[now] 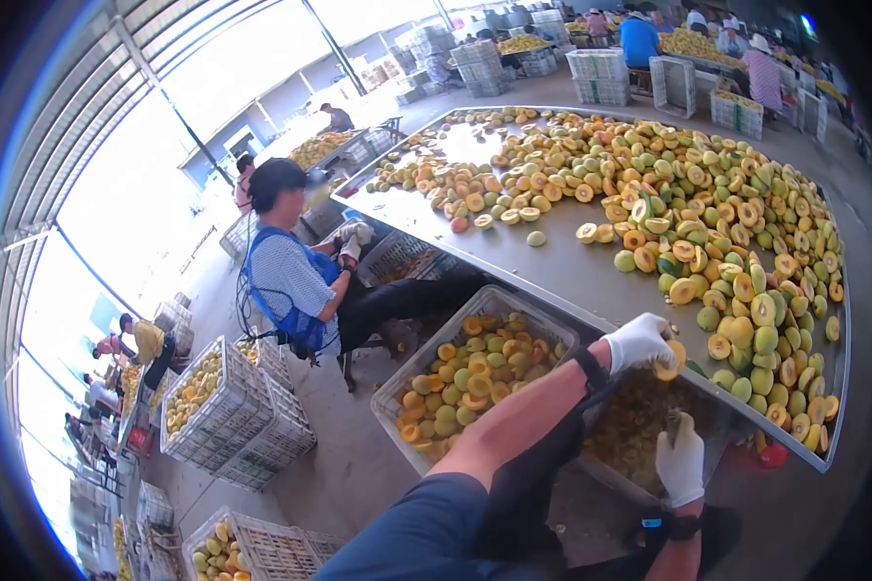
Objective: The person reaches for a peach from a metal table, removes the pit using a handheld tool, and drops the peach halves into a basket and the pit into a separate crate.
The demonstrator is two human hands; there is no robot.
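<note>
My left hand (639,344), in a white glove, is closed on a yellow peach half (670,360) at the near edge of the metal table (572,257). Below it, my right hand (681,460), also gloved, is closed around a small tool (673,422) whose tip is too blurred to make out. Both hands are above a crate (610,474) with dark yellowish bits in it, partly hidden by my arm. Beside it stands a pale crate (389,405) full of cut peaches. Many halved peaches (736,281) lie heaped on the table.
A person in a blue apron (291,281) sits to the left of the table, with gloved hands together. Stacked crates of fruit (237,407) stand on the floor at left. Other people sit at tables farther back, near more crates (599,77).
</note>
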